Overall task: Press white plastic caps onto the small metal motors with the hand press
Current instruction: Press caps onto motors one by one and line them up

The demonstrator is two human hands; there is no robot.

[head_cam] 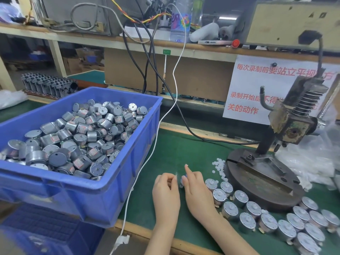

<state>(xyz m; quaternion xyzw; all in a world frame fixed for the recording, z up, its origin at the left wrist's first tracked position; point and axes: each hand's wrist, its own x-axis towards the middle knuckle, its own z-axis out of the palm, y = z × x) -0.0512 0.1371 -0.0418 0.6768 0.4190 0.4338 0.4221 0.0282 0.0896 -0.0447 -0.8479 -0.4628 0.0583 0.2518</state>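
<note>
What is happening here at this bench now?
A person works between a blue bin full of metal motors and the hand press. The right hand grips a small motor over the green mat; the left hand is curled beside it, its hold unclear. Loose white caps and rows of motors stand by the press base.

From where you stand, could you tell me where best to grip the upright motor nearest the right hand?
Take the motor by its round side wall, coming from above with the grip straddling the flat top. It stands upright on the green mat, and other motors crowd it on the press side, so a side approach there looks blocked.
</note>
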